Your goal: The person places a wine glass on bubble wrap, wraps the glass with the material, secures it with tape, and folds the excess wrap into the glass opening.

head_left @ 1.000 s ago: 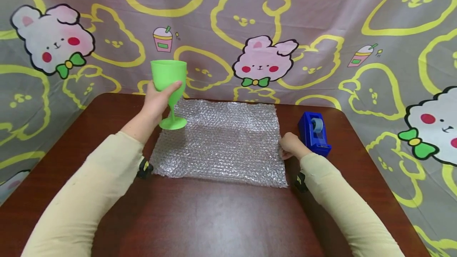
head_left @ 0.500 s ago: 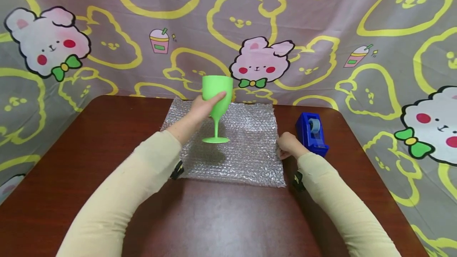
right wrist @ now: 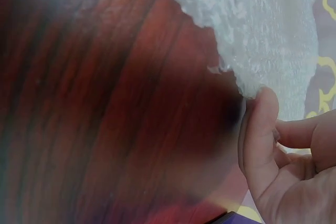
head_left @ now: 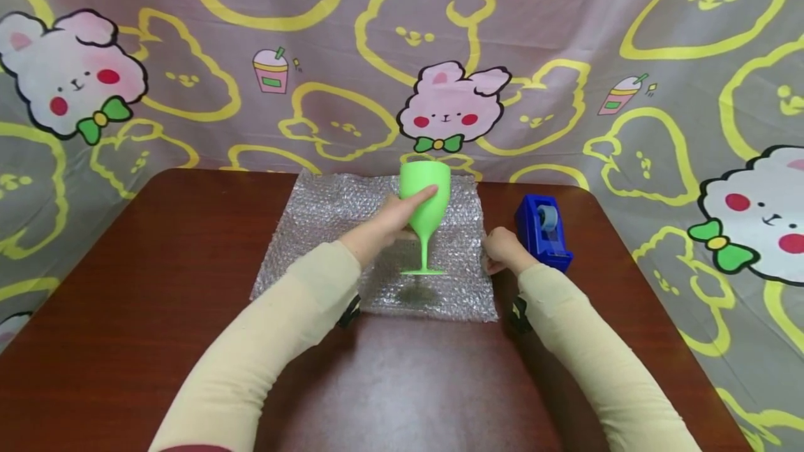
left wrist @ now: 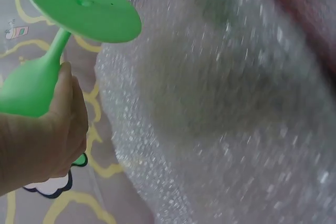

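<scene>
A green plastic goblet (head_left: 435, 204) is upright above the bubble wrap, its round foot over a dark shadow. My left hand (head_left: 394, 218) grips its bowl, thumb across the near side. The left wrist view shows the foot's underside and the stem beyond the fingers of my left hand (left wrist: 58, 124). The sheet of bubble wrap (head_left: 326, 218) lies flat on the table. At its right edge, my right hand (head_left: 504, 250) pinches the wrap with curled fingers. The right wrist view shows that bubble wrap edge (right wrist: 247, 85) at the fingertips of my right hand (right wrist: 283, 166).
A blue tape dispenser (head_left: 544, 232) with a roll of tape stands just right of my right hand. The dark brown wooden table (head_left: 157, 250) extends around the wrap. A patterned curtain (head_left: 352, 33) hangs behind the table and along both sides.
My left hand has carried the goblet from the wrap's left side rightward and lower, to over its right half. My right hand has stayed at the wrap's right edge.
</scene>
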Demonstrator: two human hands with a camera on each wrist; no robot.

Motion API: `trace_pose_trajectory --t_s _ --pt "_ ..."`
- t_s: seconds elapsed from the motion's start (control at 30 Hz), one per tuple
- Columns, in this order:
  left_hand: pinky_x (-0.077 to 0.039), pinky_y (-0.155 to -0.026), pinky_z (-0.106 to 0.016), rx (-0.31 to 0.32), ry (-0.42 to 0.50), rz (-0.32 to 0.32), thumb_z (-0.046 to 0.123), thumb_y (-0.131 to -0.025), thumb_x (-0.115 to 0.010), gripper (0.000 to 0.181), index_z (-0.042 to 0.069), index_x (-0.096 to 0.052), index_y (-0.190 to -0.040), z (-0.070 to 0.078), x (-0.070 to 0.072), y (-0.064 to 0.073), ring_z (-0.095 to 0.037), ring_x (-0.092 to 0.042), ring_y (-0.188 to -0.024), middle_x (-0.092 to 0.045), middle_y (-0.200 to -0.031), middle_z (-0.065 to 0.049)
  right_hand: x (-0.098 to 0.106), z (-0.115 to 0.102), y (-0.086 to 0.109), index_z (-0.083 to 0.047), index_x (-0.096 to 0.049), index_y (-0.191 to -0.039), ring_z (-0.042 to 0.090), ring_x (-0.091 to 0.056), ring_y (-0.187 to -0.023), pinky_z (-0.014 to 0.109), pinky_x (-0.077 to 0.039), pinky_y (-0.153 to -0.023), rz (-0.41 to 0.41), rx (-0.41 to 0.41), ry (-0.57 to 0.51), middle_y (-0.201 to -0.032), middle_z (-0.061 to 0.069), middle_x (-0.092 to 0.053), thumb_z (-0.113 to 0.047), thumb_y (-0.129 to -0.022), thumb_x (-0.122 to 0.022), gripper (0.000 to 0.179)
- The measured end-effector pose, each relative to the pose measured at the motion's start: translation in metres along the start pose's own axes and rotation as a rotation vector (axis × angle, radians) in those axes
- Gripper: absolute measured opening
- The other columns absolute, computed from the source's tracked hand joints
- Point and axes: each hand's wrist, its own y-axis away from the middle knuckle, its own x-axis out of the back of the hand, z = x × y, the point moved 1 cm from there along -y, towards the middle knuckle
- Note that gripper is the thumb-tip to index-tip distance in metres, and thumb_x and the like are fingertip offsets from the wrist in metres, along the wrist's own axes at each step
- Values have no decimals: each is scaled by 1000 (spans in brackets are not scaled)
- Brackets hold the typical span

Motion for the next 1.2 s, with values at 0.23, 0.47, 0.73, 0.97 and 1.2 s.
trace_pose_trajectory --t_s 0.23,0.47,0.73,0.97,1.2 --pt "-55 -82 -39 27 -1 -26 48 -88 -59 78 -3 -27 -138 -15 -16 -8 -34 -61 -104 -52 -125 -24 -3 -1 -5 -2 -48 -67 11 -55 -43 30 -55 -49 25 0 -35 -54 4 -52 -6 -94 -33 31" --pt "-55 -82 -39 36 6 -54 48 -88 -58 77 -3 -29 -138 -26 -29 -11 -35 -60 -107 -51 -127 -24 -3 -1 -6 0 -50 -67 12 -54 -42 30 -55 -49 6 -9 -41 -51 3 -52 -6 -94 -34 32" --pt "-56 -81 -40 59 4 -77 49 -88 -57 77 -3 -29 -137 -36 -42 -12 -34 -62 -103 -53 -124 -24 -6 6 -19 4 -53 -67 19 -59 -46 37 -57 -53 -25 -1 -52 -55 9 -55 -4 -92 -35 31" --pt "-56 -79 -40 59 -11 -97 50 -88 -56 75 -2 -31 -136 -43 -52 -12 -34 -62 -100 -54 -122 -23 -6 3 -12 5 -53 -72 19 -59 -47 37 -57 -55 -20 7 -48 -56 9 -53 -17 -98 -36 38" --pt "-57 -73 -37 68 -24 -71 51 -87 -57 78 -2 -29 -136 -47 -55 -16 -26 -63 -86 -55 -118 -21 -4 -3 -3 3 -53 -77 14 -55 -47 33 -56 -51 -17 15 -38 -57 5 -51 -18 -99 -34 36"
